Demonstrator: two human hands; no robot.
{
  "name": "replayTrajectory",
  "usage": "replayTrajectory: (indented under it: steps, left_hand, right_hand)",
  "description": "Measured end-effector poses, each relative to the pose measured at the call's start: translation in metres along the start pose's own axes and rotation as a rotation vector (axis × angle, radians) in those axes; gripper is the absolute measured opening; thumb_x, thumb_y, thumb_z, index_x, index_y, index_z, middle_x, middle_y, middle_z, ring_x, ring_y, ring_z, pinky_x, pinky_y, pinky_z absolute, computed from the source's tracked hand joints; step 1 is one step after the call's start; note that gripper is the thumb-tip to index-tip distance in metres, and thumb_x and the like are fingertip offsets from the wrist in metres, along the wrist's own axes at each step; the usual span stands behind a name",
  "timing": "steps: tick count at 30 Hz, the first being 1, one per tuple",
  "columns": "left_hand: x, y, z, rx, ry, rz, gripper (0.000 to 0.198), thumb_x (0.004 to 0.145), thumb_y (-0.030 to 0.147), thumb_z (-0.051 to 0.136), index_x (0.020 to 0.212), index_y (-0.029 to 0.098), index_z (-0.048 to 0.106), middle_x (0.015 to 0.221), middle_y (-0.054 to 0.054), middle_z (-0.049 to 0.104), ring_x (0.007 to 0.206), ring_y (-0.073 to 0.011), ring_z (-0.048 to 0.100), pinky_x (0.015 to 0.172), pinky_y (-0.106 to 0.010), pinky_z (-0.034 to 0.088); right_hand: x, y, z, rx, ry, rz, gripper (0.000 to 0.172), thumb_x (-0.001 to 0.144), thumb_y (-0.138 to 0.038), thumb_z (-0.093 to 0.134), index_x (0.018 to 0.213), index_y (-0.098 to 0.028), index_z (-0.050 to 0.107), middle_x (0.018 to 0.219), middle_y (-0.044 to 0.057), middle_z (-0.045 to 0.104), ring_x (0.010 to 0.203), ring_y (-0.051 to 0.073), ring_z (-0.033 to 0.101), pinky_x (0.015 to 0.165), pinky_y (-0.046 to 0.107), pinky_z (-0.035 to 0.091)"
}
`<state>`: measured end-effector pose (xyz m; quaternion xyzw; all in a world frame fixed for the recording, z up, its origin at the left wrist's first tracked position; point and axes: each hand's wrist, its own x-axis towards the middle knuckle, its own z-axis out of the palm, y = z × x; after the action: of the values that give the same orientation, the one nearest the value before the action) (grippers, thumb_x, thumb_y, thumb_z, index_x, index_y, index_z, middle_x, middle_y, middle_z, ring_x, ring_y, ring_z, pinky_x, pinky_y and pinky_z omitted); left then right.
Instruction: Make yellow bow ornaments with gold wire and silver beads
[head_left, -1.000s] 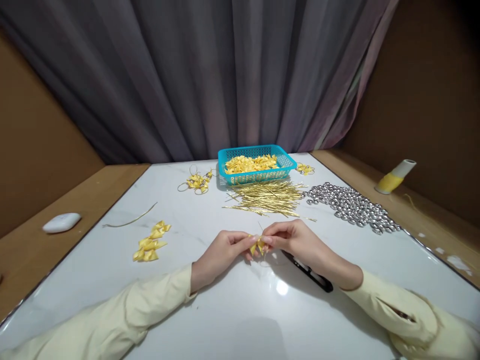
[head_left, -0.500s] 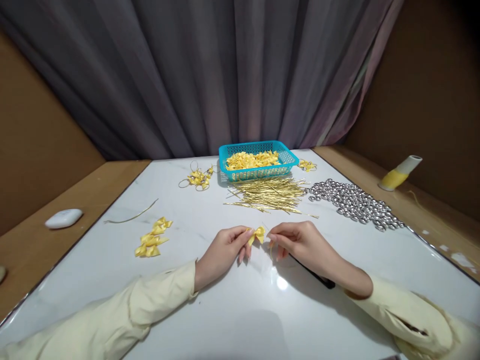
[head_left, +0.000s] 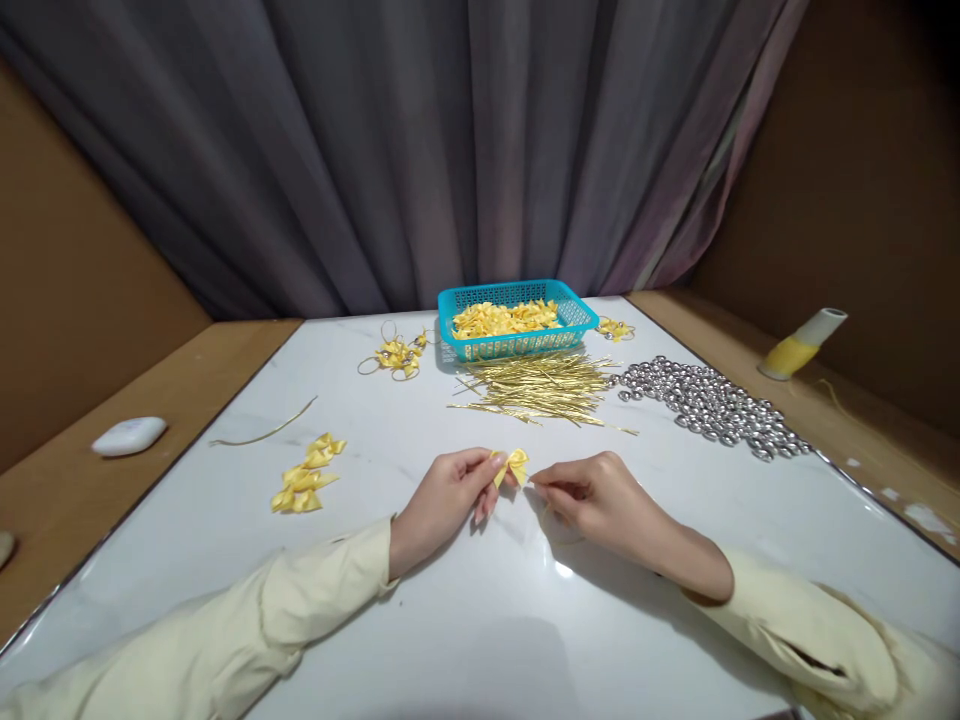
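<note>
Between the thumb and fingers of my left hand [head_left: 448, 490] is a yellow ribbon bow [head_left: 516, 463], held up over the table. My right hand [head_left: 600, 495] is closed in a pinch just right of the bow. From its fingertips a thin needle points toward the bow, and a pale thread [head_left: 551, 522] loops down below. The needle's tip is too fine to tell whether it touches the ribbon. Several loose yellow bows [head_left: 306, 478] lie on the white table [head_left: 450, 620] to the left of my left hand.
A blue basket [head_left: 517, 348] of yellow bows stands at the back. Before it lie gold ties [head_left: 544, 388], with silver beads [head_left: 712, 405] to their right. Finished-looking bow pieces [head_left: 401, 355] sit left of the basket. A thread spool [head_left: 802, 345] stands on the right ledge.
My right hand has shifted slightly left and its fingertips have come nearer the bow. The bow has turned a little in my left hand. A black object under my right wrist is now mostly covered.
</note>
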<state>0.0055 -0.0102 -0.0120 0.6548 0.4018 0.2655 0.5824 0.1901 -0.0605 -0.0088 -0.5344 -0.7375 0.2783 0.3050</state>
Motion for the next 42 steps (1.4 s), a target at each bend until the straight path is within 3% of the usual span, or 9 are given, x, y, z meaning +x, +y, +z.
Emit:
replayTrajectory:
  steps: [16,24,29,34,42]
  left_hand:
    - [0.0,0.0,0.0,-0.021,-0.013,-0.018,0.032,0.084,0.04,0.047,0.073,0.012,0.058,0.044,0.004,0.045,0.038,-0.0071,0.04,0.04,-0.019,0.033]
    - [-0.004,0.004,0.001,0.031,-0.015,0.018,0.03,0.086,0.038,0.044,0.075,0.013,0.058,0.045,0.004,0.046,0.04,-0.0078,0.04,0.043,-0.02,0.033]
    - [-0.006,0.007,0.003,0.058,0.018,0.06,0.03,0.086,0.038,0.044,0.072,0.014,0.055,0.046,0.004,0.046,0.041,-0.008,0.041,0.044,-0.02,0.034]
    - [-0.003,0.008,0.003,0.015,-0.01,0.015,0.03,0.085,0.039,0.046,0.077,0.012,0.058,0.046,0.004,0.047,0.04,-0.0082,0.04,0.042,-0.021,0.034]
    - [-0.003,0.009,0.002,-0.005,-0.011,0.001,0.028,0.085,0.035,0.047,0.069,0.014,0.056,0.043,0.006,0.043,0.042,-0.0075,0.037,0.051,-0.022,0.034]
  right_hand:
    - [-0.001,-0.002,0.0,-0.003,0.021,0.003,0.028,0.075,-0.014,0.044,0.077,-0.015,0.071,0.046,-0.001,0.054,0.043,0.009,0.037,0.045,0.022,0.03]
    - [-0.001,-0.005,0.002,0.073,0.001,0.036,0.028,0.077,-0.014,0.042,0.078,-0.016,0.07,0.044,-0.002,0.054,0.042,0.01,0.043,0.046,0.022,0.033]
    - [-0.003,-0.011,0.003,0.135,0.005,0.056,0.025,0.076,-0.014,0.042,0.065,-0.016,0.065,0.044,-0.003,0.049,0.042,0.009,0.041,0.045,0.021,0.032]
    - [-0.004,-0.01,0.003,0.163,0.008,0.062,0.025,0.076,-0.012,0.041,0.059,-0.016,0.059,0.044,-0.004,0.047,0.042,0.008,0.038,0.044,0.02,0.03]
    - [-0.002,-0.007,0.002,0.147,0.016,0.066,0.024,0.075,-0.014,0.043,0.062,-0.014,0.063,0.044,-0.003,0.049,0.042,0.008,0.04,0.044,0.02,0.032]
